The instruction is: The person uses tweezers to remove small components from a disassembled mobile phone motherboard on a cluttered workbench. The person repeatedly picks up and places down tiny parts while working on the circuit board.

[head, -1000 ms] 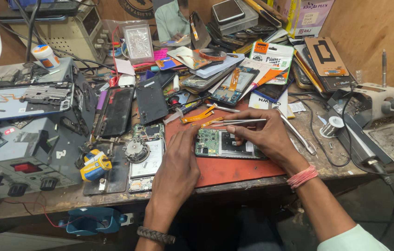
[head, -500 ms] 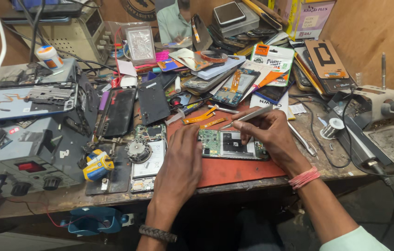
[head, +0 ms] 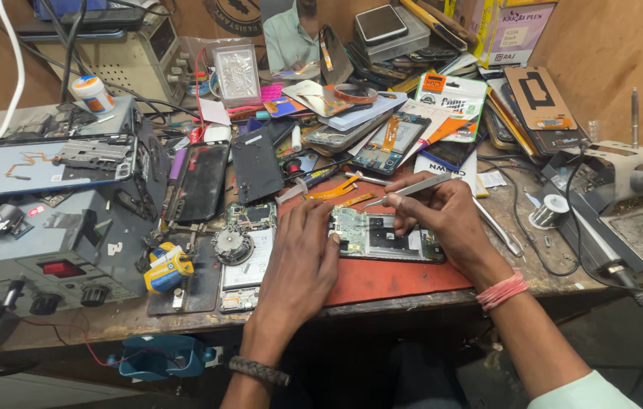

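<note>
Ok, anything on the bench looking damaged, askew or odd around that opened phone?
Nothing spilled. The opened phone lies flat on the red mat, left hand steadying it, right hand holding tweezers. Odd only: a second stripped phone lies beside the mat, amid dense clutter of parts.

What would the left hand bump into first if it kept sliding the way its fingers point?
Probably the opened phone: the left hand points up and right, fingertips already at its green board. Beyond that lie orange strips, though depth is hard to judge.
</note>
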